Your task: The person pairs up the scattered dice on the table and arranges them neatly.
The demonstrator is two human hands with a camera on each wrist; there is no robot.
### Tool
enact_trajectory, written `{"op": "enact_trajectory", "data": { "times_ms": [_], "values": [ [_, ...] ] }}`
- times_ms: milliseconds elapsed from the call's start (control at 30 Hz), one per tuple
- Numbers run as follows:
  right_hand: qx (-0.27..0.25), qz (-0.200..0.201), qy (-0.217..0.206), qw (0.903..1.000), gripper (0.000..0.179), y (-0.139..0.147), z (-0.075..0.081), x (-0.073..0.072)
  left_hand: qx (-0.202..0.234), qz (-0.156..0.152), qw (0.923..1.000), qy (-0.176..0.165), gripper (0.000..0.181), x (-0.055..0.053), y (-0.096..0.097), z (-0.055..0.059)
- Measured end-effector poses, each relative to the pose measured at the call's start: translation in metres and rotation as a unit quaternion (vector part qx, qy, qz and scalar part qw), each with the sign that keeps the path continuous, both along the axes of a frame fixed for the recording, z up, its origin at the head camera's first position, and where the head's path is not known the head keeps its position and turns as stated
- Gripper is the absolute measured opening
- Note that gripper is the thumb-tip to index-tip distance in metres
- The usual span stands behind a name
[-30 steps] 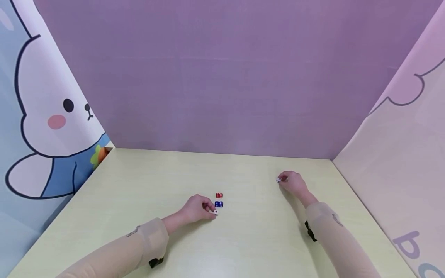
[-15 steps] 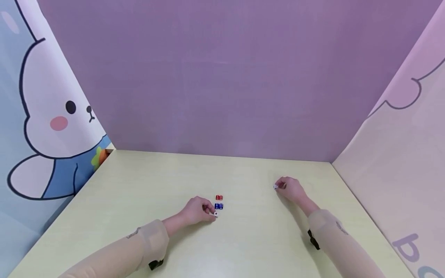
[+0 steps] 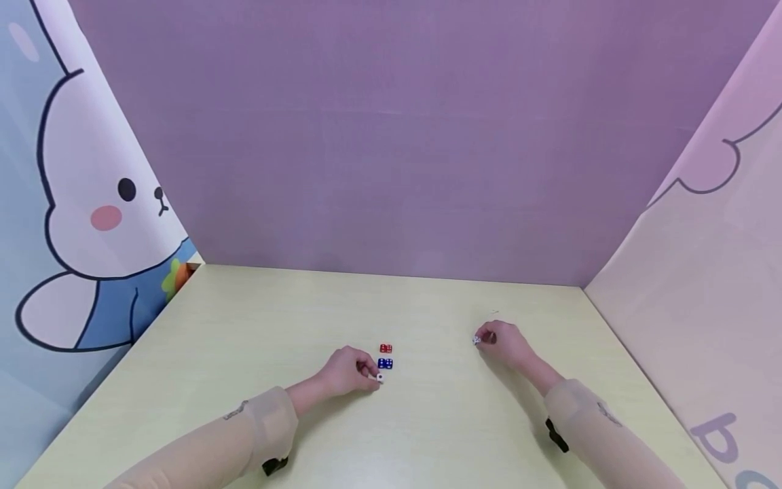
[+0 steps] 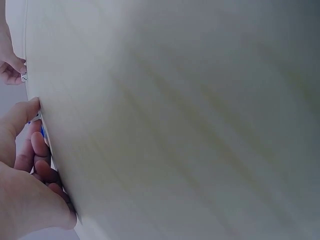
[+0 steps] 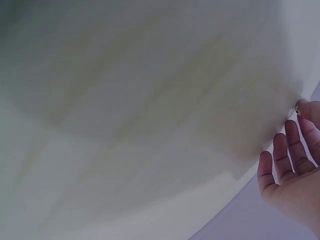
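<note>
My left hand (image 3: pixel 345 371) pinches a white die (image 3: pixel 379 377) between thumb and finger, low at the table, just on the near side of two blue dice (image 3: pixel 385 364). Behind the blue pair, two red dice (image 3: pixel 386 348) sit side by side. Over on the right, my right hand (image 3: pixel 504 343) pinches another white die (image 3: pixel 476 340) at its fingertips. In the right wrist view, that white die (image 5: pixel 297 107) is mostly covered by the thumb, with the other fingers spread loosely. The left wrist view shows the left thumb and fingers largely covering their die.
The pale wooden table (image 3: pixel 275 305) meets a purple panel (image 3: pixel 391 149) along its far edge. A wall sheet with a cartoon rabbit (image 3: pixel 91 204) stands at the left, and a pale printed sheet (image 3: pixel 702 292) at the right.
My right hand has moved nearer and to the left, carrying its white die. The left hand stays at its white die beside the blue pair, and the coloured dice have not moved.
</note>
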State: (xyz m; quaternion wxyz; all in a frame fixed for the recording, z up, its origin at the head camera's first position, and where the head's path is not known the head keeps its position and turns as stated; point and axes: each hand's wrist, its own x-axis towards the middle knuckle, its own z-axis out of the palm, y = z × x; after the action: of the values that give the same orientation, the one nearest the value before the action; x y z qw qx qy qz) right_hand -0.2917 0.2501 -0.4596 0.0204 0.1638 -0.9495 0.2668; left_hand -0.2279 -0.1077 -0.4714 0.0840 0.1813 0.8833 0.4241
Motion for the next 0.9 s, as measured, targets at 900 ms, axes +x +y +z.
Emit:
{"op": "enact_trajectory", "data": {
  "times_ms": [900],
  "values": [
    [-0.003, 0.112, -0.005, 0.9937, 0.012, -0.036, 0.003, 0.041, -0.003, 0.006, 0.9999, -0.01, 0.016, 0.0, 0.003, 0.004]
  ]
}}
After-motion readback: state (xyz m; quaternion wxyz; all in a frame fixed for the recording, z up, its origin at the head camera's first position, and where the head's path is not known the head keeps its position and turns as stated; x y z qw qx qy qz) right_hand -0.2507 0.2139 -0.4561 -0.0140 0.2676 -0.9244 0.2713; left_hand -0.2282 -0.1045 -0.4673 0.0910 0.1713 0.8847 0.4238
